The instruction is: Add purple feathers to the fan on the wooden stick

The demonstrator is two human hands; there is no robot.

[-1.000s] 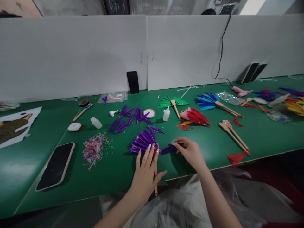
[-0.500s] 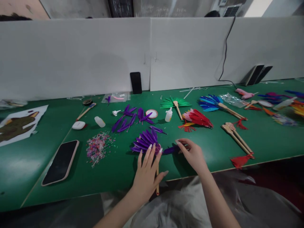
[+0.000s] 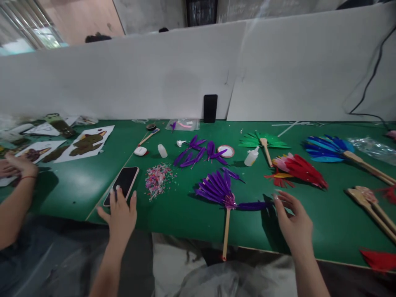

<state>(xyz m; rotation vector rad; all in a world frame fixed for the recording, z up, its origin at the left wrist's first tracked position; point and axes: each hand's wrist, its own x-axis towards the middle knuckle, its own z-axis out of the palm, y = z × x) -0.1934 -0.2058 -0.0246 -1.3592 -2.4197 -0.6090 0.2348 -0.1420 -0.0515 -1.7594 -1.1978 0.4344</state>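
My left hand (image 3: 120, 216) lies with fingers spread over the lower end of a smartphone (image 3: 128, 178) with a dark screen. My right hand (image 3: 292, 220) pinches the outer end of a purple feather (image 3: 251, 206). That feather's inner end meets the pink-flecked base of a purple feather fan (image 3: 215, 188), whose wooden handle (image 3: 227, 237) points toward me past the table edge. Loose purple feathers (image 3: 193, 157) are strewn behind the fan. A heap of pink and white flakes (image 3: 157, 179) sits between the phone and the fan.
Behind the fan stand a glue bottle (image 3: 251, 156), a round lid (image 3: 226, 151) and a capless bottle (image 3: 162, 151). Green (image 3: 263, 142), red (image 3: 305, 169) and blue (image 3: 328, 148) feather fans lie rightward. A co-worker's hand (image 3: 20, 167) is at far left. A white partition (image 3: 139, 78) rises behind.
My left hand has left the purple fan and moved left onto the smartphone. My right hand stays at the purple feather. The view has turned left, bringing the co-worker's arms into sight.
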